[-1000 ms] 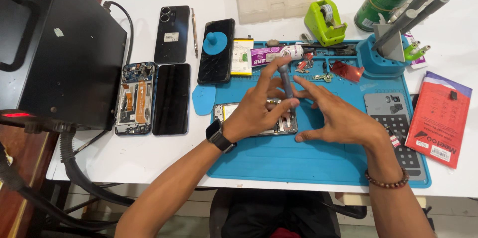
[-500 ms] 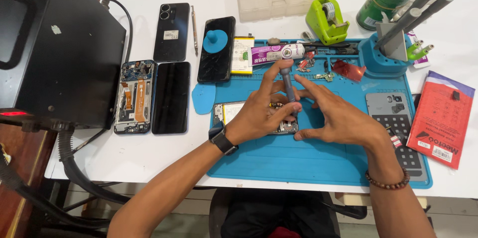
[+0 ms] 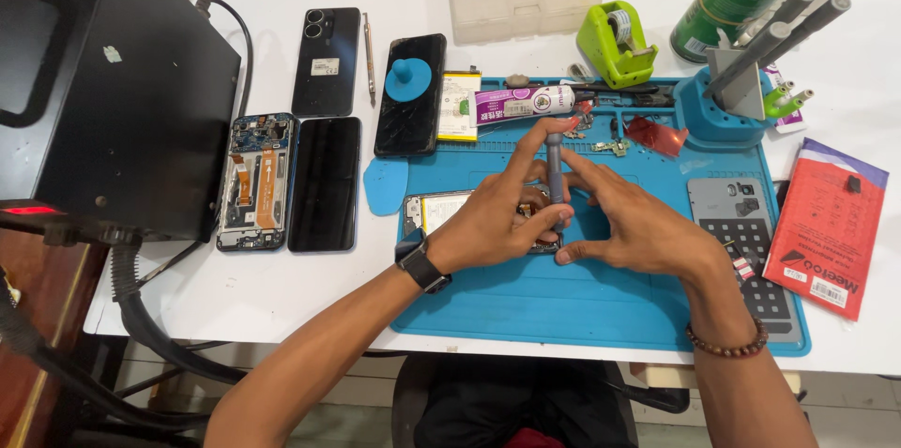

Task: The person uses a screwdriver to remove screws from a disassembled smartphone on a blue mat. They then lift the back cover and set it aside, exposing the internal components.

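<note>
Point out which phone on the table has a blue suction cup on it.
The black phone lying across the blue mat's top-left edge, beside the yellow battery. The suction cup sits on its upper half; the other phones carry none.

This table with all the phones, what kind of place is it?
Probably a phone repair bench. An opened phone shows its insides, a blue repair mat covers the table, and both hands work a small screwdriver on another phone.
</note>
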